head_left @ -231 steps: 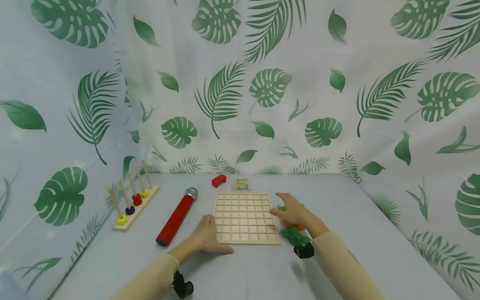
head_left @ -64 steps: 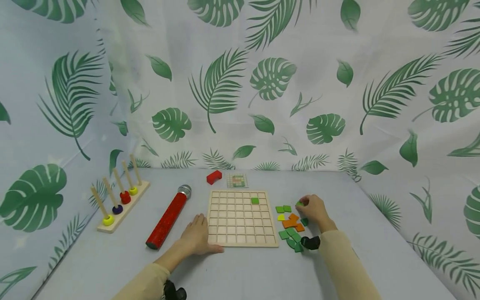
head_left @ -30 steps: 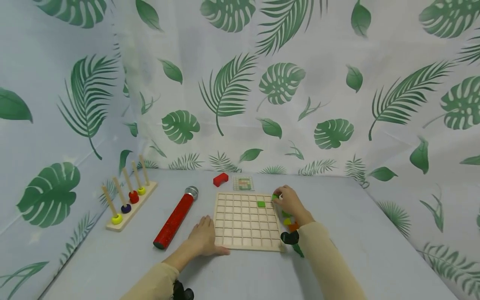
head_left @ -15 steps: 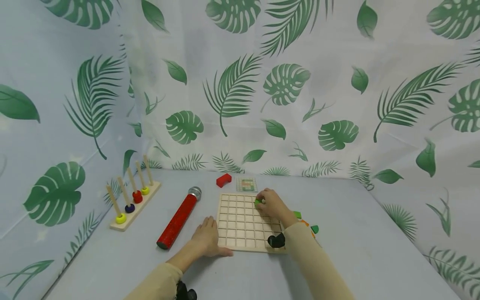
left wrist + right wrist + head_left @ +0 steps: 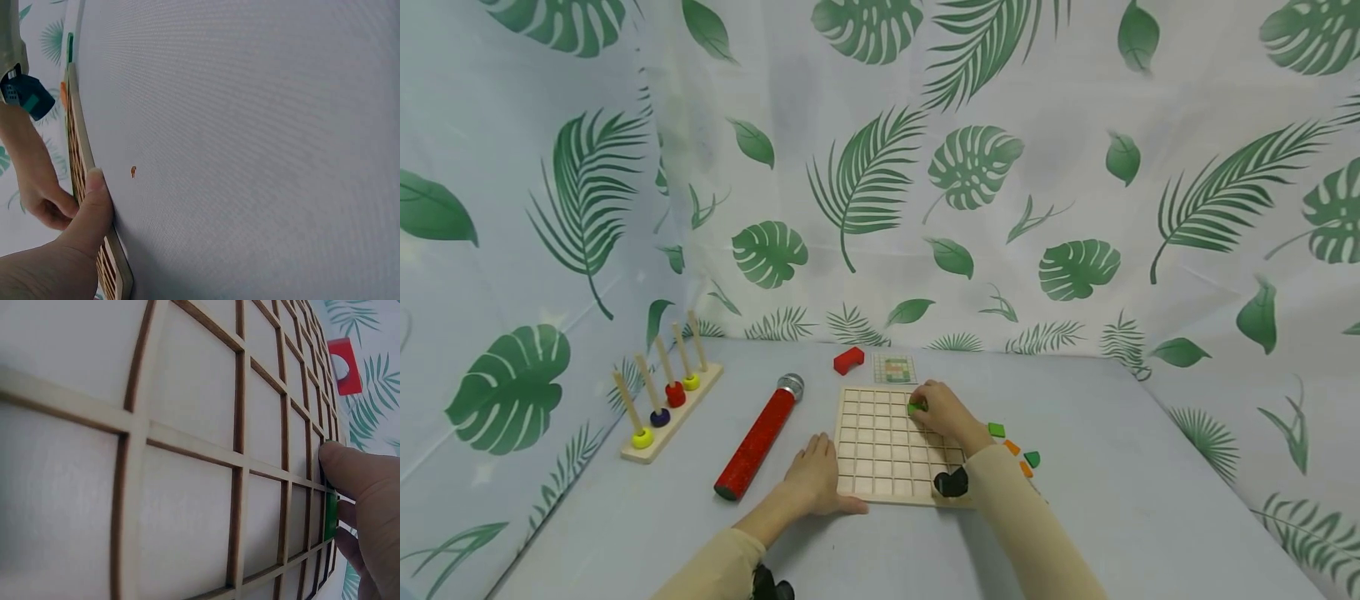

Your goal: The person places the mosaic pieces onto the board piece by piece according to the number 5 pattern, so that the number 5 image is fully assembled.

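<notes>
My right hand (image 5: 946, 410) reaches over the far part of the wooden grid board (image 5: 865, 468) and pinches a green square tile (image 5: 916, 408) at a cell of the far row. In the right wrist view, a green tile (image 5: 330, 515) shows in the grid beside the fingers, with the thumb (image 5: 347, 465) just beyond it. My left hand (image 5: 814, 477) rests at the board's near left corner, its fingers along the left side. Its thumb (image 5: 95, 200) lies against the near edge in the left wrist view. The right forearm covers part of the board.
Green and orange tiles (image 5: 996, 430) lie right of the board, partly behind the sleeve. A pattern card (image 5: 894, 369) and red block (image 5: 848, 360) sit behind it. Leftward are a red microphone (image 5: 756, 446) and a peg stand (image 5: 642, 454) with coloured rings.
My right hand picked a green tile from the pile on the right and carried it left onto the far row, near the earlier placed green tile. The left hand stays at the board's corner.
</notes>
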Available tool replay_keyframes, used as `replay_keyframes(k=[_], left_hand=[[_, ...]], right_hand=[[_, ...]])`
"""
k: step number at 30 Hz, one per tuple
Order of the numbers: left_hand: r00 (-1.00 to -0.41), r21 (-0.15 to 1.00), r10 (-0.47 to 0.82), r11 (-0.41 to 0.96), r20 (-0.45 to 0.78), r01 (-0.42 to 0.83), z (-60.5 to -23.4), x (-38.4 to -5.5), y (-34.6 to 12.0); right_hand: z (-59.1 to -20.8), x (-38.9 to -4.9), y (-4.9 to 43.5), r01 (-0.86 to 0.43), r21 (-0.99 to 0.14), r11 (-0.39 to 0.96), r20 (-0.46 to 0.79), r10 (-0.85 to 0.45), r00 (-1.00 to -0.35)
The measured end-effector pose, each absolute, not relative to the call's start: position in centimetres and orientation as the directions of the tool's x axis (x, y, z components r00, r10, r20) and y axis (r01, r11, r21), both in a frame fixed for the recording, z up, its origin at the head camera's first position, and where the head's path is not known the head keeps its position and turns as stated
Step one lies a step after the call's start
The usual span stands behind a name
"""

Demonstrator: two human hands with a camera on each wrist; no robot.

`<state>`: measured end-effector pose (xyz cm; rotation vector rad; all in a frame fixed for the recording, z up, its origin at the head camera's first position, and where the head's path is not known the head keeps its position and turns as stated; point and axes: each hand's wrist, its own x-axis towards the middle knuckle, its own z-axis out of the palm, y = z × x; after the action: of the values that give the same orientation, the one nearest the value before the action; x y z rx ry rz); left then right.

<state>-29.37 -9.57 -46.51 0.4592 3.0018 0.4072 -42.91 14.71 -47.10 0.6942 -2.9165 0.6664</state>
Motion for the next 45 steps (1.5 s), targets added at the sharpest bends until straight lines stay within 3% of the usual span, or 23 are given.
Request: replay_keyframes(k=[9,15,26,45], left_hand=[[-0.952,0.291,0.303,0.916,-0.044,0.278,-46.6,-29.4,-9.5],[-0.952,0.312,0.305,0.907,-0.027,0.281,-46.8,-29.4,-9.6],[-0.951,0.300,0.306,0.911,-0.034,0.283,-46.7,-29.2,-9.4],[-0.954,0.323,0.298,0.907,-0.037,0.271,-46.6,-29.1,-9.3]], right_hand=[[-46.8,-42.5,15.0,-0.445,-0.395,0.803,0.164,-0.415,-0.895],[-46.2,-42.0,15.9,-0.412,-0.468,0.782,0.153,-0.387,-0.909],[-45.4,-41.1,22.7,-0.328,-0.480,0.814,0.206,-0.259,-0.944],[-45.3,-39.4,26.9,-0.044,-0.487,0.872,-0.103,-0.108,-0.989]])
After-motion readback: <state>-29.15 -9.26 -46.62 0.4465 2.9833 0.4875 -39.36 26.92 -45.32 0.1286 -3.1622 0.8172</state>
